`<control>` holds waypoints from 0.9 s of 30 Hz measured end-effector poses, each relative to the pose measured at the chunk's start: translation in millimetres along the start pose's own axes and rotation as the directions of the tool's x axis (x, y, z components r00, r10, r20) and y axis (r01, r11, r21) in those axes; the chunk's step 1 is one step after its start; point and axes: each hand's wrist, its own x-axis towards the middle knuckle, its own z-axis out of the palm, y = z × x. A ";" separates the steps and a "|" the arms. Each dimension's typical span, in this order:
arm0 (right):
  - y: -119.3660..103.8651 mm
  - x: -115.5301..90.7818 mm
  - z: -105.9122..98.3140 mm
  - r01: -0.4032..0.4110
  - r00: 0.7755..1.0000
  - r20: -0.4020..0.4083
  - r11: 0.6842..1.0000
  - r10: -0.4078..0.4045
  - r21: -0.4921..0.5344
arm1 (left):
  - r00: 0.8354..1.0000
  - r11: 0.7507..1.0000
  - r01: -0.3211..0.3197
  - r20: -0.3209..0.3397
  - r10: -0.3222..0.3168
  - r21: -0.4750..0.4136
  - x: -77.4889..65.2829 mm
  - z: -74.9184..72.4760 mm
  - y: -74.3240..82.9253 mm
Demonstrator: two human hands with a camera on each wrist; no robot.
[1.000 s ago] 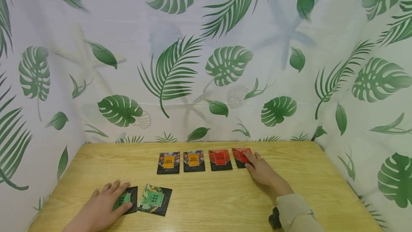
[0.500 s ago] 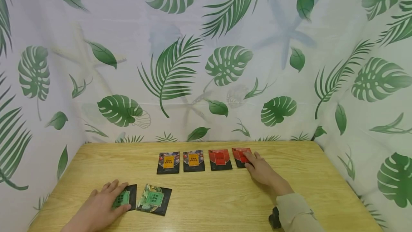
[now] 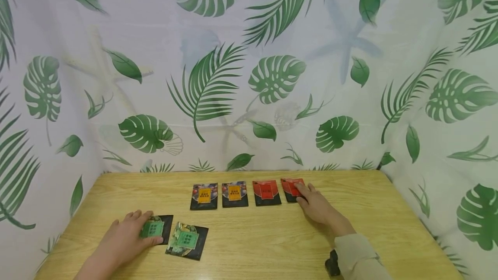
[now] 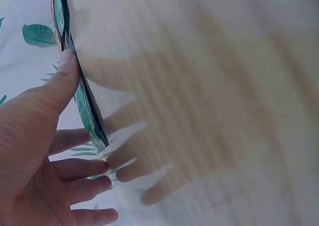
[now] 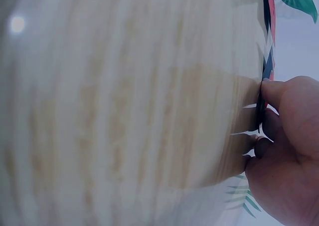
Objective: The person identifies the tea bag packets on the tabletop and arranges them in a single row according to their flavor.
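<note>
My left hand (image 3: pixel 125 237) holds the left green-and-black packet (image 3: pixel 157 228) on the table, thumb at its near edge and fingers at its left and far edges. Edge-on in the left wrist view, that flat packet (image 4: pixel 89 106) runs between the thumb and the fingers. A second green packet (image 3: pixel 186 240) lies slightly turned just to its right. Farther back, my right hand (image 3: pixel 318 205) grips the rightmost red-and-black packet (image 3: pixel 288 188) by its right side. The right wrist view shows the thumb at that packet's edge and the other fingers curled.
Another red packet (image 3: pixel 266 192) and two orange-labelled packets, one left (image 3: pixel 204 196) and one right (image 3: pixel 235 194), continue the back row. A small black object (image 3: pixel 332 263) sits beside the right sleeve. A leaf-patterned cloth wall (image 3: pixel 233 98) borders the wooden table (image 3: pixel 253 245).
My left hand has shifted the left green packet away from me and slightly right, its near edge now higher than the second green packet's. The right hand stays put.
</note>
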 end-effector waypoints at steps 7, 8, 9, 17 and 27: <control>1.5 1.3 0.8 0.003 1.000 -0.007 1.000 -0.003 -0.014 | 0.999 1.000 0.012 -0.046 -0.012 0.014 5.9 -1.1 2.4; 1.3 1.2 0.7 0.002 1.000 -0.004 1.000 -0.002 -0.011 | 0.999 1.000 0.018 -0.049 -0.017 0.015 6.5 -1.4 2.9; 1.6 1.3 1.2 0.004 1.000 -0.006 1.000 -0.004 -0.017 | 0.998 1.000 0.025 -0.054 -0.024 0.016 7.0 -1.7 3.5; -0.6 1.5 0.6 -0.004 1.000 0.003 1.000 0.004 -0.026 | 0.991 0.999 0.036 -0.128 -0.032 0.035 7.5 -4.7 10.2; -2.4 0.4 0.0 -0.005 1.000 0.008 1.000 0.005 -0.025 | 0.997 0.988 -0.071 -0.028 0.068 -0.140 12.6 -2.8 7.7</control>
